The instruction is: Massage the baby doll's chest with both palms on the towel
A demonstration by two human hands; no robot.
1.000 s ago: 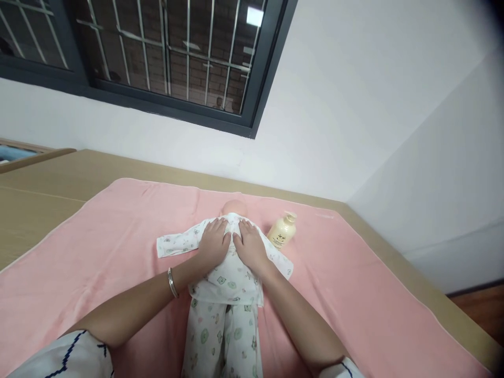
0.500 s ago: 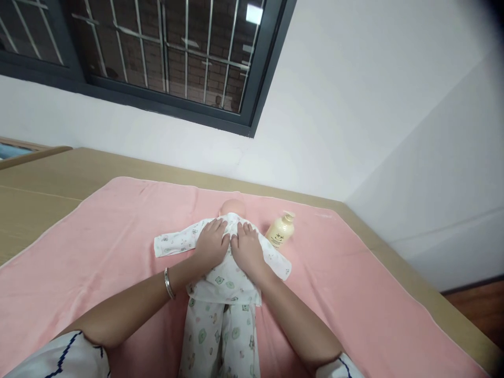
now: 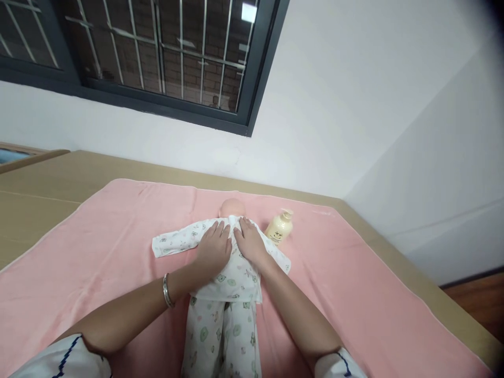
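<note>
A baby doll (image 3: 232, 207) in a white patterned long-sleeved top (image 3: 232, 281) and matching trousers (image 3: 202, 336) lies stretched out, its head at the far end. My left hand (image 3: 214, 252) rests flat on the left side of the doll's upper body, fingers extended. On the other side of the chest lies my right hand (image 3: 251, 242), also flat with its fingers pointing toward the head. Neither hand grips anything. The doll's own hands do not show past the sleeve ends.
Under the doll a pink blanket (image 3: 334, 294) covers most of a wooden surface (image 3: 43, 181). A pale yellow pump bottle (image 3: 279, 227) is just right of the doll's shoulder. Behind stand a white wall (image 3: 307, 131) and a dark-framed window (image 3: 248, 100) with bars.
My right hand has slid slightly up toward the doll's shoulder, while my left hand has shifted a little down. The doll and bottle stay in place; the view has moved slightly.
</note>
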